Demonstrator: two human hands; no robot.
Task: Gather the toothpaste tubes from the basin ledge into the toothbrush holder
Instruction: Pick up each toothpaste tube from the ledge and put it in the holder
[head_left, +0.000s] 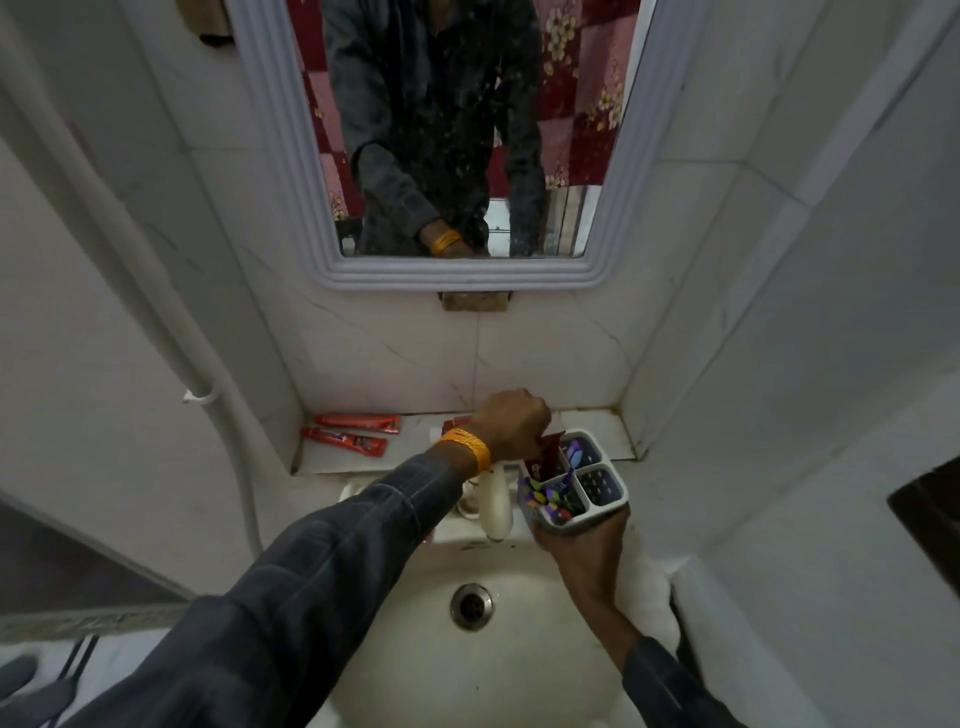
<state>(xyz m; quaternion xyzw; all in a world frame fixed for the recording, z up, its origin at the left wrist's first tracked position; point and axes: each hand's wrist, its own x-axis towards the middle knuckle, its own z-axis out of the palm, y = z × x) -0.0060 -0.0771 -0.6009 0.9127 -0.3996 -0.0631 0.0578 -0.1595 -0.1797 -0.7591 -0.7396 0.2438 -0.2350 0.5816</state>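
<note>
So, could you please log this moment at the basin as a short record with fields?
left hand: lowering a red toothpaste tube into the toothbrush holder
right hand: holding the holder from below, above the basin
holder contents: toothbrushes in one compartment; two right-hand compartments look empty
ledge: two red tubes lying flat at the left; another partly hidden behind the left wrist
tap: white, between the arms
</note>
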